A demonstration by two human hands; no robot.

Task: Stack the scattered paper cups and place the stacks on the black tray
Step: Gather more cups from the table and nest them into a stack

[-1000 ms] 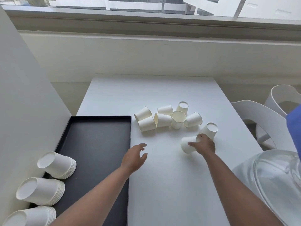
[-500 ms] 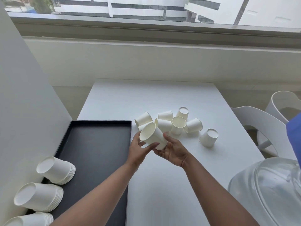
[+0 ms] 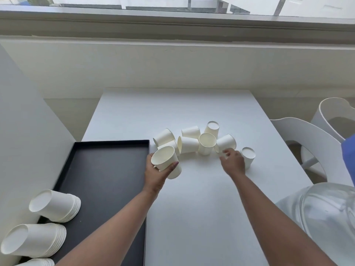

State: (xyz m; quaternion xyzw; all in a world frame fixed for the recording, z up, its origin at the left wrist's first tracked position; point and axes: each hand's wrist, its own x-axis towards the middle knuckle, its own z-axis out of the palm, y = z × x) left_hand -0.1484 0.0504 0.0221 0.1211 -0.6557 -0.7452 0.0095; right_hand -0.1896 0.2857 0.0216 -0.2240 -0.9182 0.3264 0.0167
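The left hand point(image 3: 156, 172) now grips the white paper cup point(image 3: 166, 162) alone, while the right hand point(image 3: 233, 163) (fingers loosely curled, empty) has reached far-right to the tipped cup point(image 3: 226, 143).

the paper cups point(image 3: 189, 144) scattered at twelve o'clock are plain cream-white, no print. the cup point(image 3: 166, 161) in the left hand point(image 3: 156, 174) is the same cream. the tray point(image 3: 99, 181) at nine o'clock is matte black. the cup stacks point(image 3: 55, 206) at seven o'clock are white. the table point(image 3: 201, 217) is plain white. the chairs point(image 3: 307, 143) at three o'clock are white. a blue cloth point(image 3: 348, 156) shows at the right edge.
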